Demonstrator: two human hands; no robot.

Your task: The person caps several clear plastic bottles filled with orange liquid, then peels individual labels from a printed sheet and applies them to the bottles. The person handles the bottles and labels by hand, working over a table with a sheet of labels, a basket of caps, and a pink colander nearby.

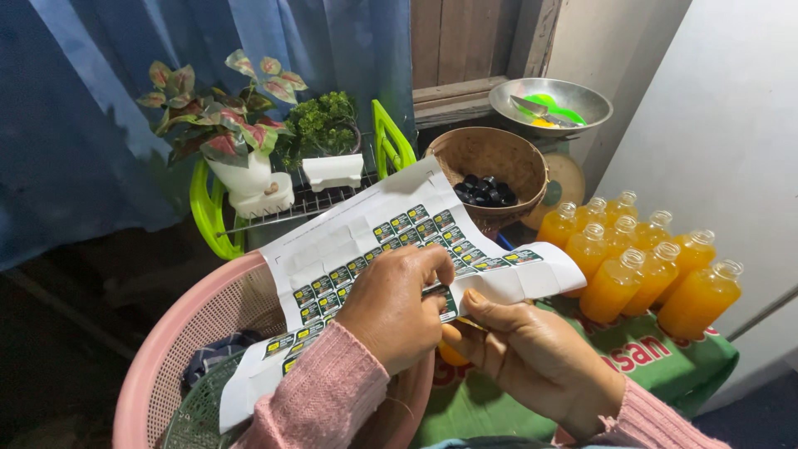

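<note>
Pinching label sheet with my left hand | right hand grips bottle beneath | risk: label tears | bottles at 2 o'clock

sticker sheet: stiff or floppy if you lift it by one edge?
Probably floppy: the sticker sheet already curves and droops over the pink basket. Likely very light, thin paper. The left hand and right hand support it mid-sheet.

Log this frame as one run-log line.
left hand: pinching sticker off sticker sheet | right hand: holding orange bottle under sheet | nearby: orange juice bottles, pink basket
</note>
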